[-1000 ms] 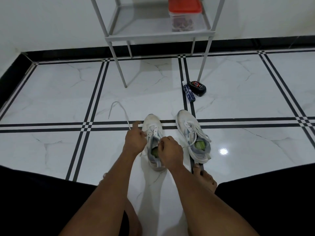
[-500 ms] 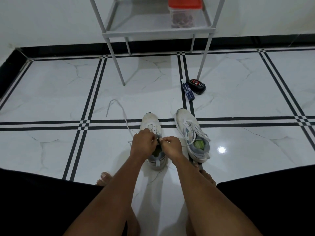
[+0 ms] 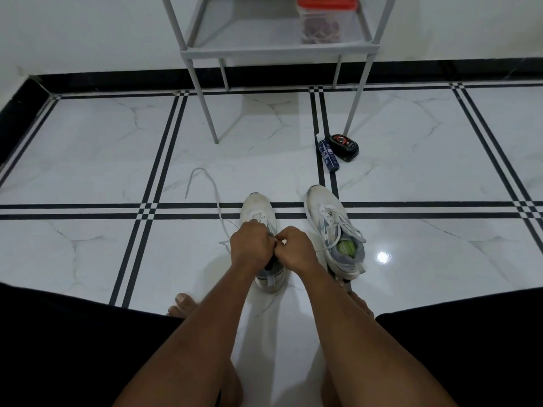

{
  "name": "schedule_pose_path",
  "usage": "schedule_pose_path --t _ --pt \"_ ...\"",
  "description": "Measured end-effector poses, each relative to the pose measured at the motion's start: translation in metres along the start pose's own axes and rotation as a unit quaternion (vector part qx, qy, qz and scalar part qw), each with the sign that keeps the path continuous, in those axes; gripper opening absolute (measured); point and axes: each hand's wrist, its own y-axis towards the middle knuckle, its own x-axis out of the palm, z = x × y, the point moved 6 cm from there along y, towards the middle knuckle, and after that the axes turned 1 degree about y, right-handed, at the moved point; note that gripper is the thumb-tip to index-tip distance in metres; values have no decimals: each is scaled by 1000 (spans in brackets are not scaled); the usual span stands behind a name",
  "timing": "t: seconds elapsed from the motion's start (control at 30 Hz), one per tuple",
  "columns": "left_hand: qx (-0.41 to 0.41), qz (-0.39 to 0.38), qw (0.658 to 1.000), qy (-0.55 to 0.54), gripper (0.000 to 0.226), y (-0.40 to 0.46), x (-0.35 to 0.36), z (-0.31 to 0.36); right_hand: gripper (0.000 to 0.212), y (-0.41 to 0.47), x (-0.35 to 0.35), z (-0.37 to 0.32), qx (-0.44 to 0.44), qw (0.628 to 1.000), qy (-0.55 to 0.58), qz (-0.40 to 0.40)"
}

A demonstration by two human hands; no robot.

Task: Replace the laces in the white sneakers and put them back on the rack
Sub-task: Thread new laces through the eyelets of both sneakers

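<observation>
Two white sneakers stand side by side on the tiled floor in front of me. My left hand (image 3: 250,245) and my right hand (image 3: 295,249) meet over the tongue of the left sneaker (image 3: 258,211), both pinching its white lace. The loose end of that lace (image 3: 205,183) trails in a loop across the floor to the left. The right sneaker (image 3: 332,227) is laced, with a green insole showing and its lace ends hanging loose. The grey metal rack (image 3: 273,51) stands against the far wall.
A clear box with a red lid (image 3: 323,19) sits on the rack's lower shelf. A blue tube (image 3: 328,155) and a black shoe-polish tin (image 3: 343,143) lie by the rack's right front leg. My bare feet and black shorts frame the bottom.
My hands have come together over the left sneaker's tongue; the left hand moved right from the shoe's side. The loose lace loop shifted slightly on the floor.
</observation>
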Motion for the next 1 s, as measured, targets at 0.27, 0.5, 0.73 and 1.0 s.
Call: schedule_pose_path --t 0.27,0.5,0.73,1.0 --pt "-26 -50 991 -122 12 2 8 -16 29 5 4 16 143 966 214 -4" --pt "-36 29 995 -89 12 -13 9 -24 37 14 7 9 144 973 178 -6" --pt "-27 52 988 -144 15 -18 16 -46 29 18 -16 -16 74 995 -21 -56" --pt "27 52 990 -129 33 -27 17 -47 24 29 -64 -57 116 903 380 -161"
